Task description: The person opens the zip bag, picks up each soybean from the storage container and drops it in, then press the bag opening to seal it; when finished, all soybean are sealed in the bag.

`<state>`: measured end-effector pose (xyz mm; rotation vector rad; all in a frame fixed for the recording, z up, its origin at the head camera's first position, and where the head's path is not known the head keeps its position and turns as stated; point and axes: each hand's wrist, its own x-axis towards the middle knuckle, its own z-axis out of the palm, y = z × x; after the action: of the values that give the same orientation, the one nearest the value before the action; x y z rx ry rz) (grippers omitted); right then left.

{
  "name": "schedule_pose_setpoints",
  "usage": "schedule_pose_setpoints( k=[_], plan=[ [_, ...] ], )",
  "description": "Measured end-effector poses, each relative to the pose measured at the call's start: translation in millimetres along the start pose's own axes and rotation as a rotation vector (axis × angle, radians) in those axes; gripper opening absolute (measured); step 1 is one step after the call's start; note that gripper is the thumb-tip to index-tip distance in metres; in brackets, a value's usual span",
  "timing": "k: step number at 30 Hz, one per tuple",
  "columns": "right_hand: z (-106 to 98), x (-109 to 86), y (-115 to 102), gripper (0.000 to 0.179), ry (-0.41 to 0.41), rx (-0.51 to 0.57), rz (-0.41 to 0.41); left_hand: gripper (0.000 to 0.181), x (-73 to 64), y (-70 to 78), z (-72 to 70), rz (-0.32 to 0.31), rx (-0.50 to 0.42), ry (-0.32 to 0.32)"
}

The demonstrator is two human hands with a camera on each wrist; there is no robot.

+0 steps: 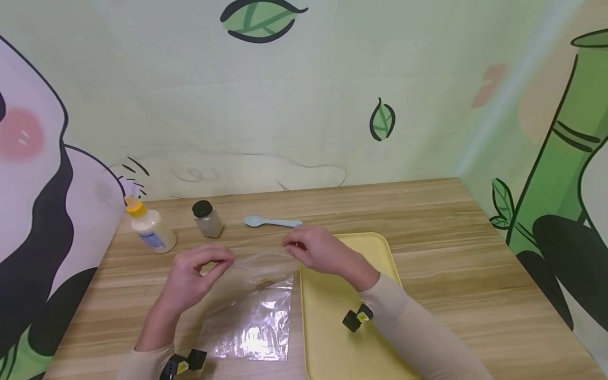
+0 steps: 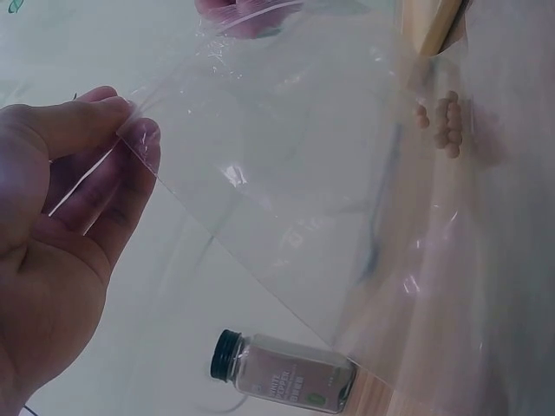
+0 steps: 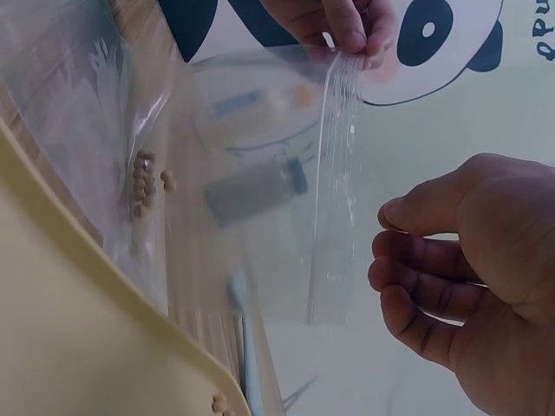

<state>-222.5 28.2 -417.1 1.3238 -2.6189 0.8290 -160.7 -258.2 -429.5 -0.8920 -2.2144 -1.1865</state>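
My left hand (image 1: 197,274) pinches a top corner of a clear zip bag (image 1: 256,322) between thumb and fingers, holding its zip edge up off the table. Small tan balls (image 3: 144,184) lie clustered low inside the bag, with a couple set slightly apart. Near the other end of the zip strip is my right hand (image 3: 473,277), thumb and fingers loosely curled with nothing between them. A gap shows between its fingertips and the bag in the right wrist view. The bag's lower part spreads over the wood table, left of a yellow tray (image 1: 332,327).
A glue bottle (image 1: 154,232) with a yellow cap stands at the back left, beside a black-lidded jar (image 1: 209,224). Behind the bag lies a light blue spoon (image 1: 273,221). More tan balls (image 3: 220,404) show at the tray's edge. A painted wall (image 1: 304,105) closes off the back.
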Motion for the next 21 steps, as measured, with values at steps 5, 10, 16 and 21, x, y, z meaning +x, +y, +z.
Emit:
schedule_pose_setpoints(
  k=[5, 10, 16, 21],
  plan=[
    [1.3, 0.3, 13.1, 0.014, 0.001, 0.011, 0.074, 0.028, 0.6, 1.2, -0.7, -0.006, 0.009, -0.006],
    [5.3, 0.6, 28.5, 0.012, -0.007, 0.014, 0.139, 0.028, 0.6, 1.6, -1.6, -0.015, 0.011, -0.009],
    [13.7, -0.8, 43.4, 0.012, -0.038, 0.007, 0.178, 0.029, 0.0, 1.1, -1.8, -0.009, 0.010, -0.004],
    [23.7, -1.9, 58.3, 0.011, -0.058, -0.014, 0.218, 0.028, 0.3, 1.3, -1.4, -0.008, 0.011, -0.006]
  ],
)
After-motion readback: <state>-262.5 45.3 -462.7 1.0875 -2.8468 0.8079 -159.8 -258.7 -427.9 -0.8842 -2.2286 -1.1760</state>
